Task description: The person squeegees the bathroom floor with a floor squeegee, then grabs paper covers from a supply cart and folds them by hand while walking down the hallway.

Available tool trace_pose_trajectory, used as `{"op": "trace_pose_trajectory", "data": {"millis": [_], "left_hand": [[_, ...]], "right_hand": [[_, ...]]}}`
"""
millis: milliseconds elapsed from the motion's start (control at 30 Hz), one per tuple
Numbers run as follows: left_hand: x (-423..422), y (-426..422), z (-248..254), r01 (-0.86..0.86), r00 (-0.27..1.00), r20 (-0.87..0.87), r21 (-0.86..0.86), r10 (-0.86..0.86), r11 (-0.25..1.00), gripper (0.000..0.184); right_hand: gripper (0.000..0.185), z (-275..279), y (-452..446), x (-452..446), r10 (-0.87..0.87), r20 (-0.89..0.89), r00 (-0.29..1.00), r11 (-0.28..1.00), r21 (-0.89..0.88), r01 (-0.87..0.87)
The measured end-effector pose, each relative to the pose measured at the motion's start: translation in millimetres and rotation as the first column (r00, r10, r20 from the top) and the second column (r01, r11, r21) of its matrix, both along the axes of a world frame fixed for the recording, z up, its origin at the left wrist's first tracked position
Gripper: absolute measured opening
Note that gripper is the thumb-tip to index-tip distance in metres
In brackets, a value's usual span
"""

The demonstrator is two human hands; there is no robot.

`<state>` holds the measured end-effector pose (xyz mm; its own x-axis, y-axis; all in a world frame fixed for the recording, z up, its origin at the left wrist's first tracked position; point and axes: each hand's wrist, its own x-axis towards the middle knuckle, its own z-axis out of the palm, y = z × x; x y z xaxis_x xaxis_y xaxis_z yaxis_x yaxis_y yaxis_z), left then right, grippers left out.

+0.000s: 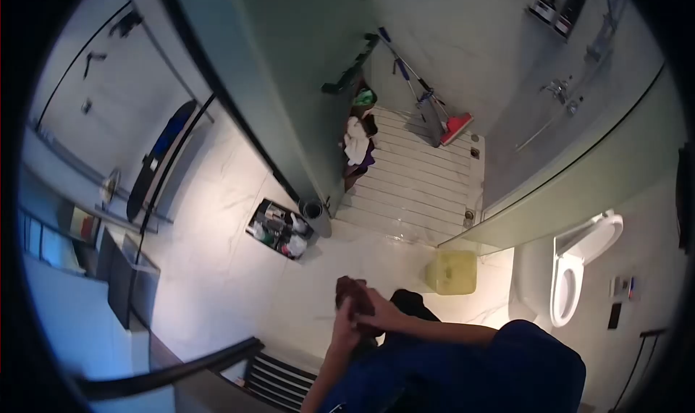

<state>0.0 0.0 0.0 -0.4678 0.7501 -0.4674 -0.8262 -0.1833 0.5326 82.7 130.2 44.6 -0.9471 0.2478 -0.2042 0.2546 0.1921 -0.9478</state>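
A bunched dark reddish-brown cloth (353, 295) is held in front of the body, low in the middle of the view. My left hand (346, 317) closes on its near left side. Around its right side are the closed fingers of my right hand (378, 309). The two hands nearly touch, and part of the cloth hangs below them. Beyond the hands, on the floor, lies a black caddy (279, 230) with several bottles inside.
A grey bin (311, 210) stands by the glass partition. The yellow bin (452, 272) and white toilet (567, 290) are at right. A red-headed squeegee (456, 128) leans in the shower beyond hanging cloths (357, 141). A black slatted rack (279, 384) is near left.
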Motion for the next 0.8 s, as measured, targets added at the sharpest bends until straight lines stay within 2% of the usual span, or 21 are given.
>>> {"op": "trace_pose_trajectory", "data": {"millis": [33,67,100,167,233,267,300,367,433,500,567,633,667,733,800], "left_hand": [[-1,25,8,0.047,0.998,0.039,-0.065,-0.044,0.997,0.050],[-5,48,8,0.095,0.995,0.025,0.044,-0.096,0.995,0.051],[-54,13,76,0.131,0.989,0.104,-0.301,-0.104,0.944,0.050],[-77,88,79,0.275,0.956,0.023,-0.410,-0.291,0.870,0.049],[-111,143,55,0.298,0.889,-0.216,-0.395,-0.404,0.869,0.048],[-124,153,44,0.306,0.837,-0.309,-0.419,-0.451,0.855,0.048],[-140,163,35,0.287,0.866,-0.271,-0.416,-0.419,0.863,0.046],[-177,187,23,0.252,0.912,-0.194,-0.427,-0.360,0.868,0.043],[-202,223,33,0.036,0.899,-0.321,-0.622,-0.297,0.782,0.037],[-233,255,41,-0.124,0.856,-0.459,-0.631,-0.239,0.766,0.028],[-267,298,50,-0.230,0.774,-0.587,-0.611,-0.239,0.758,0.023],[-295,341,58,-0.285,0.630,-0.706,-0.597,-0.323,0.750,0.020],[-301,370,71,-0.281,0.623,-0.710,-0.595,-0.329,0.753,0.016],[-315,399,65,-0.296,0.583,-0.741,-0.575,-0.333,0.762,0.014],[-324,414,58,-0.297,0.568,-0.746,-0.578,-0.346,0.760,0.014]], "right_hand": [[0.084,1,17,4,-0.125,0.005,0.992,0.992,0.012,0.125],[0.080,-24,35,4,-0.213,-0.128,0.969,0.976,-0.061,0.207],[0.075,-10,-7,-36,-0.338,-0.078,0.938,0.907,-0.294,0.302],[0.072,-40,68,-43,-0.477,-0.098,0.873,0.859,-0.264,0.439],[0.072,-69,152,-70,-0.561,-0.145,0.815,0.821,-0.219,0.527],[0.072,-115,177,-80,-0.625,-0.157,0.765,0.781,-0.145,0.608],[0.072,-103,209,-94,-0.657,-0.172,0.734,0.753,-0.198,0.628],[0.073,-135,275,-124,-0.677,-0.176,0.715,0.733,-0.072,0.677],[0.075,-149,337,-153,-0.737,-0.053,0.674,0.675,0.000,0.738],[0.076,-138,396,-193,-0.793,0.045,0.608,0.609,0.016,0.793],[0.076,-180,452,-241,-0.788,-0.123,0.603,0.611,-0.034,0.791],[0.067,-191,495,-285,-0.746,-0.056,0.663,0.664,-0.136,0.735],[0.065,-196,512,-305,-0.722,-0.071,0.688,0.681,-0.249,0.689],[0.062,-201,535,-334,-0.683,-0.113,0.722,0.680,-0.458,0.572],[0.063,-200,544,-345,-0.689,-0.154,0.708,0.594,-0.679,0.431]]}}
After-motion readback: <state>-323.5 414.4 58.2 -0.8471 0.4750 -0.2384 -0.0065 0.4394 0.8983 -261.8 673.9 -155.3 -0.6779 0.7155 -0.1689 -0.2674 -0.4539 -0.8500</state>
